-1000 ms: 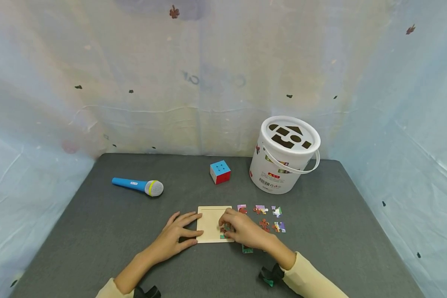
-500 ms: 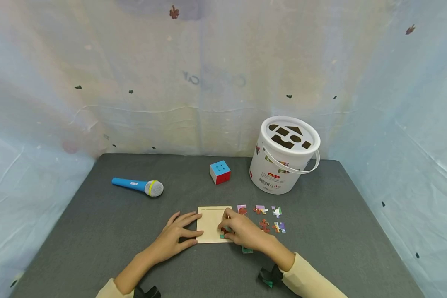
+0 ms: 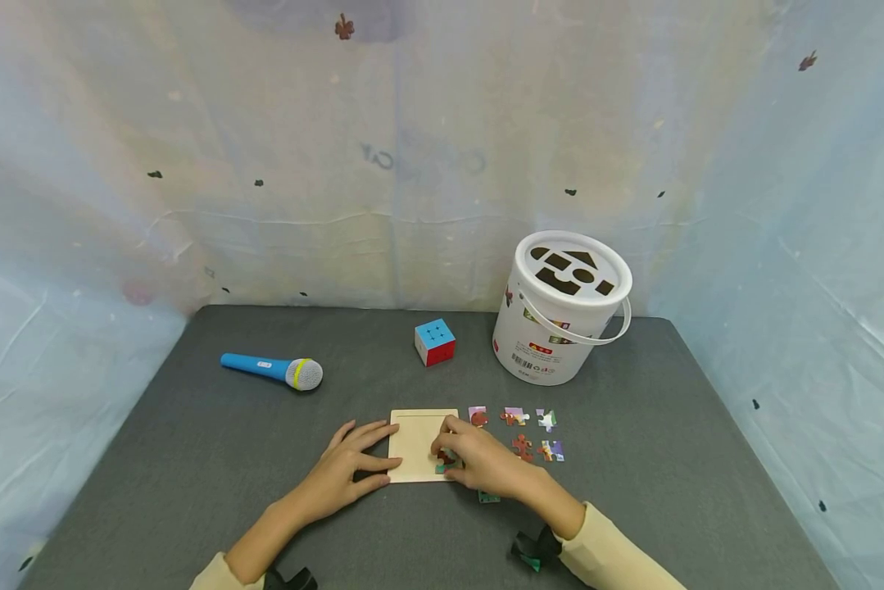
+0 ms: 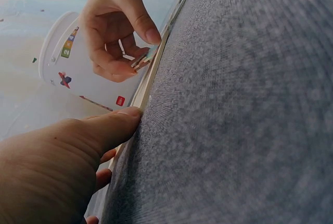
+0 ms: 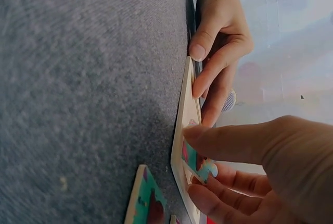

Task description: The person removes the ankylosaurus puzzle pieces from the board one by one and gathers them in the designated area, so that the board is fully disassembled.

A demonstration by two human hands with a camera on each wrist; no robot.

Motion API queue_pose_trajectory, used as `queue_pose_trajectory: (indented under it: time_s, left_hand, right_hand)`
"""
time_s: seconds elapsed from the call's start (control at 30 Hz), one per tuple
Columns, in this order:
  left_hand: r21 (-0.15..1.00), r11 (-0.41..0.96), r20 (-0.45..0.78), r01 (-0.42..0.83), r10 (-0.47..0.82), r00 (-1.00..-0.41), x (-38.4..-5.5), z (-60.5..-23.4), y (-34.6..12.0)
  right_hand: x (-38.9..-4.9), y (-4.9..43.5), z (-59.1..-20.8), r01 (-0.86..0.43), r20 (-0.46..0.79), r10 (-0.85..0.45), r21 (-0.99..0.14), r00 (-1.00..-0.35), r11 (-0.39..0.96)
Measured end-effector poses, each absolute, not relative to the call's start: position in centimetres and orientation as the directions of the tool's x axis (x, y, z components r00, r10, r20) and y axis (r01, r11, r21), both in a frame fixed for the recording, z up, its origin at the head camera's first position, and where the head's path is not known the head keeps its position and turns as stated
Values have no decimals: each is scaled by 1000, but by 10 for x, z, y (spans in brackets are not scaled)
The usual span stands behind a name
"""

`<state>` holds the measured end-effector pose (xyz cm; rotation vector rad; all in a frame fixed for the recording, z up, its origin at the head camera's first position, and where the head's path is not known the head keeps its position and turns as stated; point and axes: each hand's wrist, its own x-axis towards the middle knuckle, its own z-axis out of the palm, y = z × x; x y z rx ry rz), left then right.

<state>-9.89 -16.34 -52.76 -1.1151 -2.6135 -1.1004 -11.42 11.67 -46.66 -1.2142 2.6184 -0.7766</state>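
Observation:
A pale wooden puzzle tray (image 3: 412, 438) lies flat near the front middle of the dark table. Along its left edge rests my left hand (image 3: 349, 463), fingers spread and tips touching the rim. My right hand (image 3: 486, 460) is over the tray's lower right corner, pinching a jigsaw piece (image 5: 191, 155) between thumb and fingertips. This piece shows teal and dark red and stands tilted against the tray in the right wrist view. The fingers partly hide it in the head view. Another green piece (image 3: 489, 496) lies just outside the tray, partly under my right hand.
Loose jigsaw pieces (image 3: 523, 447) lie right of the tray, several in loose rows. Behind stand a white bucket (image 3: 541, 344) with shape holes in its lid and a puzzle cube (image 3: 435, 342). A blue toy microphone (image 3: 272, 369) lies at the left.
My right hand makes only small finger movements at the tray corner, and the pinched jigsaw piece shifts slightly. My left hand stays at the tray's left edge.

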Motion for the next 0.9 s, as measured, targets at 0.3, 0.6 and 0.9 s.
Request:
queue_pose_trajectory:
  time_s: [0.3, 0.6, 0.9]
  left_hand:
    - [588, 473, 342, 656, 590, -732, -99, -527, -164]
    - [600, 483, 313, 638, 592, -743, -99, -526, -164]
    - [601, 482, 313, 638, 593, -742, -100, -527, -164]
  right_hand:
    - [-113, 116, -466, -675, 89, -747, -509, -658, 534]
    - [-114, 117, -468, -704, 124, -754, -480, -645, 523]
    - [-115, 118, -472, -722, 160, -753, -464, -638, 513]
